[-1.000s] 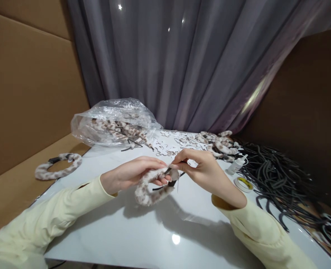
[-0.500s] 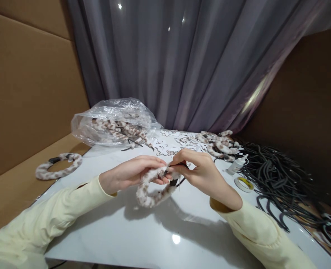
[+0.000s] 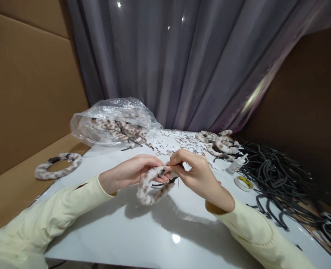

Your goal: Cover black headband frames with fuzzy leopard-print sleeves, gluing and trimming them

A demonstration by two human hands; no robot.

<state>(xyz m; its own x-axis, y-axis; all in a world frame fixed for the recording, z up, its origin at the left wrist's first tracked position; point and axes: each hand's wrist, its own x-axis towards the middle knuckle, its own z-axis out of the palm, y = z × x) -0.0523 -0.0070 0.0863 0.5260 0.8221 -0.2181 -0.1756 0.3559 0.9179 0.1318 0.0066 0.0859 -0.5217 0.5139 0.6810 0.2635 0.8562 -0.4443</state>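
A fluffy ring (image 3: 148, 191), white with brown spots, is held between both hands above the white table. My left hand (image 3: 136, 172) grips its upper part, with the thumb on top and fingers behind. My right hand (image 3: 192, 168) pinches the ring's upper right side, where dark material shows and the fingertips of both hands nearly meet. A thin dark strip (image 3: 157, 185) crosses the ring's opening. What exactly lies between the right fingertips is hidden.
A clear plastic bag (image 3: 115, 119) of spotted plush pieces stands back left. Another plush ring (image 3: 57, 166) lies left. Small cut pieces (image 3: 182, 140), more rings (image 3: 218, 144), a white bottle (image 3: 237, 164), a tape roll (image 3: 244, 184) and heaped black tubes (image 3: 274, 175) lie back and right.
My right hand has shifted slightly left, closer to my left hand. The thin dark strip, earlier sticking out to the right under that hand, now shows across the ring's opening.
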